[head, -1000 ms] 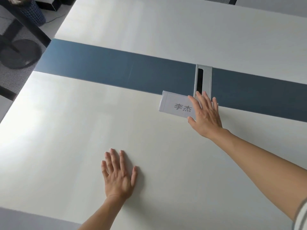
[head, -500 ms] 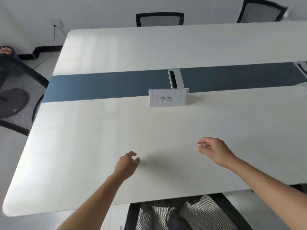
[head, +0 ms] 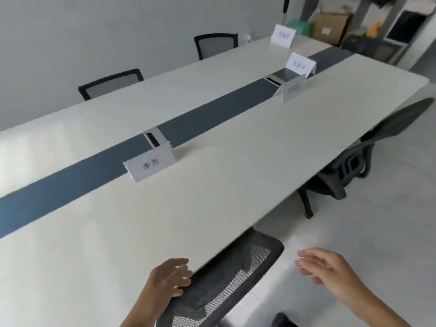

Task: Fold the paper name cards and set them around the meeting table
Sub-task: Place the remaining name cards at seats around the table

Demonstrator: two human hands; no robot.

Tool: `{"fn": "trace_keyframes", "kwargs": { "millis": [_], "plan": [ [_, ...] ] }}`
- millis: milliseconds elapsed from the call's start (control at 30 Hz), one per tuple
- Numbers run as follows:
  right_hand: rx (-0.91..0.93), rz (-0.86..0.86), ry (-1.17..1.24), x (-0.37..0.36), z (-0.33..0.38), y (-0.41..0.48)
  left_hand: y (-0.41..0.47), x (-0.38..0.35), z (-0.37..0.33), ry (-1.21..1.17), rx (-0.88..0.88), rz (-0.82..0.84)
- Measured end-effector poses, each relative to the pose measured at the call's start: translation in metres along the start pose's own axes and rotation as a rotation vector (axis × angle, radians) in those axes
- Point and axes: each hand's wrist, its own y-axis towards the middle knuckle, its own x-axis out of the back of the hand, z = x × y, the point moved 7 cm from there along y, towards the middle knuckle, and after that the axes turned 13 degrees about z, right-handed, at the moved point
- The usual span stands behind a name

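Note:
A folded white name card (head: pixel 151 164) with dark characters stands upright on the long white meeting table (head: pixel 212 175), at the edge of its blue centre strip (head: pixel 70 182). Farther right stand three more folded cards: one (head: pixel 292 89) near a cable slot, one (head: pixel 300 64) behind it, one (head: pixel 282 38) at the far end. My left hand (head: pixel 168 277) hovers at the near table edge, fingers apart, empty. My right hand (head: pixel 328 267) hangs over the floor off the table, also empty with fingers spread.
A black mesh chair (head: pixel 226 286) is tucked under the near edge between my hands; another (head: pixel 358 161) stands to the right. Two chairs (head: pixel 111 83) (head: pixel 215 44) line the far side. Boxes and shelving (head: pixel 330 27) fill the far right corner.
My right hand let go of the near name card, which now stands upright. Both hands drew back to the near edge and my view swung right along the table.

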Motion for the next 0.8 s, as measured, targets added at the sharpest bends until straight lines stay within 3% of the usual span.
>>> {"fn": "trace_keyframes", "kwargs": {
  "millis": [233, 533, 800],
  "plan": [
    [0.019, -0.244, 0.274, 0.111, -0.063, -0.074, 0.022, -0.103, -0.050, 0.094, -0.033, 0.052],
    [-0.106, -0.452, 0.414, 0.289, -0.173, -0.155, 0.096, -0.311, -0.133, 0.266, -0.144, 0.218],
    [-0.084, -0.562, 0.560, 0.420, -0.196, -0.160, 0.181, -0.422, -0.202, 0.367, -0.168, 0.281]
  ]
}}
